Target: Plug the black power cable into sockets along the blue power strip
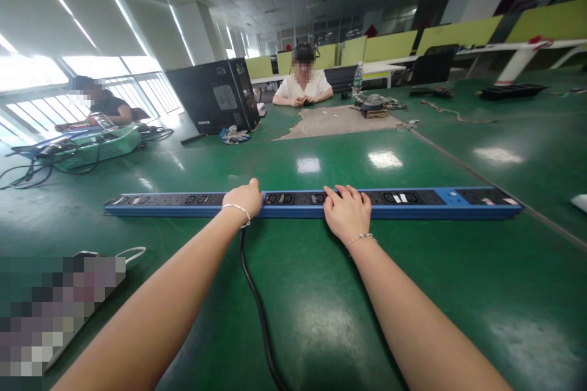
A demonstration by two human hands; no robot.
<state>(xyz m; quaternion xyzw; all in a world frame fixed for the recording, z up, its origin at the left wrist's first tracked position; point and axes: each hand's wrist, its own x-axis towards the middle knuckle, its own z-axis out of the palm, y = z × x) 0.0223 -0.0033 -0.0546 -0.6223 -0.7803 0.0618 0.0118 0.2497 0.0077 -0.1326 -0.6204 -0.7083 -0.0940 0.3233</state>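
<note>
A long blue power strip [293, 212] with black sockets lies crosswise on the green table. My left hand [243, 200] is closed over its middle-left part, thumb pointing away from me. From beneath that hand a black power cord [250, 278] runs toward me across the table; the hand hides its end, and I cannot see whether it sits in a socket. My right hand [347, 211] rests palm down on the strip, right of the middle, fingers apart over the sockets. A light blue socket section [455, 197] shows farther right on the strip.
A black computer case [215, 98] stands at the back left, with gloves [235, 135] beside it. A green basket [101, 146] with cables is at left. A person [302, 82] sits across the table, another [103, 101] at far left. A bottle [358, 79] stands behind.
</note>
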